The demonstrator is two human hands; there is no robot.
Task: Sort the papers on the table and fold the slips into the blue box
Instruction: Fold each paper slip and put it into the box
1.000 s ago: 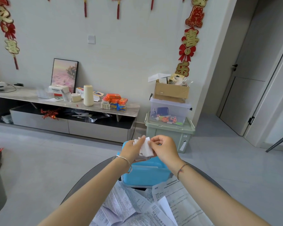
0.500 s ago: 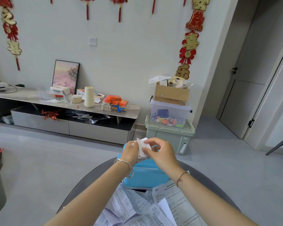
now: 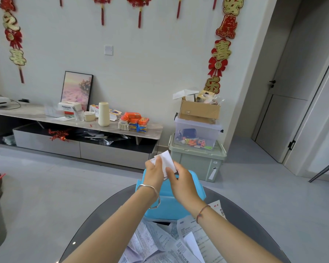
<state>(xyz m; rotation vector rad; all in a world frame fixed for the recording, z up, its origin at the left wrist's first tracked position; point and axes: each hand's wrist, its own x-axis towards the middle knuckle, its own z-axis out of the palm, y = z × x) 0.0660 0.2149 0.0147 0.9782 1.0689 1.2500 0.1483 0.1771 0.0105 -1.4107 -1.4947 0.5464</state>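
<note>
White slip [image 3: 167,161] pinched between left hand [image 3: 153,173] and right hand [image 3: 181,182], long axis near upright, above blue box [image 3: 169,207]

I look down on a round, dark glass table [image 3: 97,224]. A blue box [image 3: 169,205] stands on it toward the far edge. Printed papers [image 3: 160,242] lie in a loose, overlapping heap on the near side, reaching the box, and one barcoded slip [image 3: 218,206] lies just right of it.

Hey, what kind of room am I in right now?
Most likely a home living room: a low media cabinet with a framed picture leaning against the wall, red festive hangings, and stacked storage bins beside an interior door.
</note>
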